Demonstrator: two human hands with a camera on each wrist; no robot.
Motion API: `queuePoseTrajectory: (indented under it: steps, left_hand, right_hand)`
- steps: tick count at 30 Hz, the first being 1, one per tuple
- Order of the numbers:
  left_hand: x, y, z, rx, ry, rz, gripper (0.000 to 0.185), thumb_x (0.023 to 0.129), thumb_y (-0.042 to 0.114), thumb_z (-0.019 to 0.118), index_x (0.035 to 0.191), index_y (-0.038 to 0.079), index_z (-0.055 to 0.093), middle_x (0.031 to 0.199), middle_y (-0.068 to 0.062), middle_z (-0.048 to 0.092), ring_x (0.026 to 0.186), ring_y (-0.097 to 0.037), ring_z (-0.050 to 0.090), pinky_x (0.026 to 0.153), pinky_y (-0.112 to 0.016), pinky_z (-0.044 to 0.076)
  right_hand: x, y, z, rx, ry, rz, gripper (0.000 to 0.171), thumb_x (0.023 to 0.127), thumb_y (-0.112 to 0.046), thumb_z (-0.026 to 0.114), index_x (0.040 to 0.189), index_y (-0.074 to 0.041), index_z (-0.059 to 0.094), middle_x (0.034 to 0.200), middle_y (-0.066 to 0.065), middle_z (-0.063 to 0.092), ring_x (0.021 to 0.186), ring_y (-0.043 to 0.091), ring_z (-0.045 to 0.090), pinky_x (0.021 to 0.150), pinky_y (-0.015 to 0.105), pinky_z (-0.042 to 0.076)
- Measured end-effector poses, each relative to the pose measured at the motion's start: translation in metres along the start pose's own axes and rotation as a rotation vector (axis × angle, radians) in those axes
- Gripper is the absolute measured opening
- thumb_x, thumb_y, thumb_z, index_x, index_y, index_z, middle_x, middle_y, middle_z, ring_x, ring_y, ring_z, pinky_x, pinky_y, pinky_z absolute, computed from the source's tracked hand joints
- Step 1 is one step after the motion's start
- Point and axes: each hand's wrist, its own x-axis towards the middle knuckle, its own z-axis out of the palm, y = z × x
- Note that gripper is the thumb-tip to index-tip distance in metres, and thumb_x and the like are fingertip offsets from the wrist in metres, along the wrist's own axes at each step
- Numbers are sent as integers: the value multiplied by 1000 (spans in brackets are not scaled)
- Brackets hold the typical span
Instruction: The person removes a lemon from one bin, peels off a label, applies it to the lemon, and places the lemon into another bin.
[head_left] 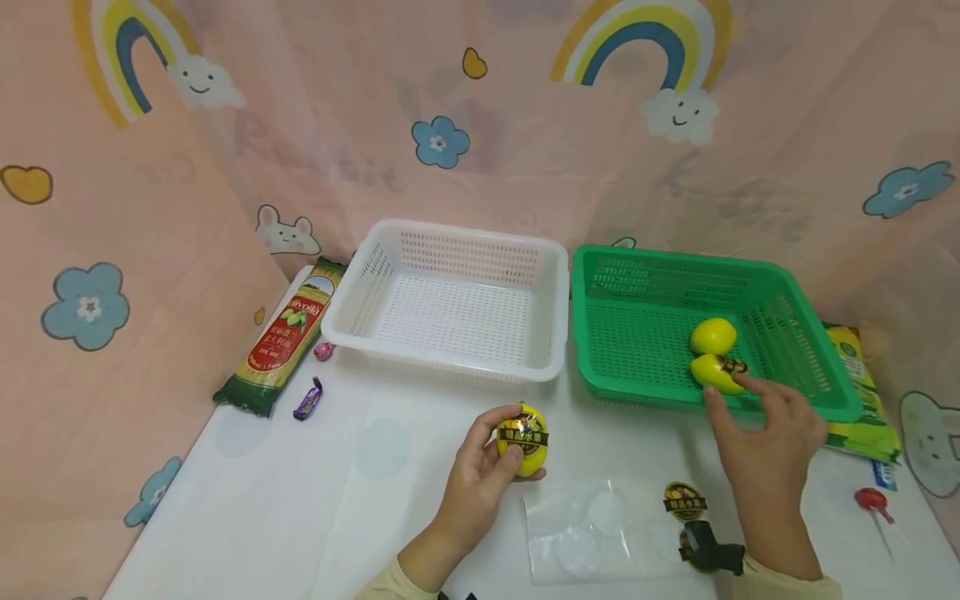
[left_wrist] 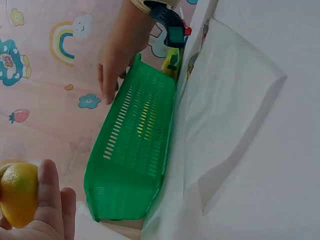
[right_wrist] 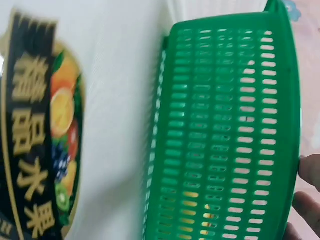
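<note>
Head view shows the left hand (head_left: 480, 471) curled round a yellow lemon (head_left: 522, 439), thumb on one side and fingers on the other, holding it just above the white table (head_left: 300, 508). A dark sticker sits on the lemon's front. The lemon looks small, round and firm, and likely light. Its skin looks smooth and shiny, so it could slip or roll. I think the best place to hold it is round the fat middle, the way the left hand does now.

The right hand (head_left: 765, 433) reaches over the near wall of the green basket (head_left: 645, 267). Its fingertips touch a second lemon (head_left: 716, 372) that lies inside, and the fingers look loose, not closed round it. A third lemon (head_left: 712, 335) lies right behind, touching it.

A white basket (head_left: 450, 237) stands just left of the green one. A clear bag (head_left: 592, 533) lies flat on the table between the arms. A noodle pack (head_left: 288, 337) and a purple candy (head_left: 308, 399) lie to the left, and a red lollipop (head_left: 872, 500) to the right.
</note>
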Motion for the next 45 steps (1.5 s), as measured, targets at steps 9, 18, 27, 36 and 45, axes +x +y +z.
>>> queuePoseTrajectory:
  steps: [9,18,27,36,45]
  left_hand:
    - [51,14,15,20,-88,-101,46,110,6,55,154,0,42,146,-18,50,110,-19,66,85,-34,62]
    - [163,6,63,158,-74,-178,43,107,9,64,150,15,60,132,-2,55,98,-18,68,87,-39,63]
    - [219,-40,113,394,41,-422,35,102,15,73,135,27,71,116,3,65,87,-11,64,78,-35,64]
    - [231,-59,118,1088,-178,-494,36,99,27,78,135,26,74,139,7,67,123,-10,58,99,-25,48]
    - [228,-54,114,916,-112,-541,36,96,34,82,132,32,74,151,3,57,129,-15,56,101,-36,53]
  right_hand:
    - [-1,8,-1,-13,48,-12,24,91,-15,86,106,3,79,121,22,60,133,47,35,101,62,28]
    - [0,9,1,-50,-1,39,27,93,-21,85,106,1,79,122,22,61,132,47,37,105,65,27]
    - [2,4,0,-58,0,33,27,92,-21,85,106,1,79,121,23,62,131,48,39,106,64,26]
    - [3,4,-2,-41,21,-23,24,90,-17,86,102,2,79,114,24,63,124,48,42,105,64,25]
    - [3,2,-1,-62,-23,32,27,92,-22,85,105,1,79,119,23,62,129,49,38,106,66,25]
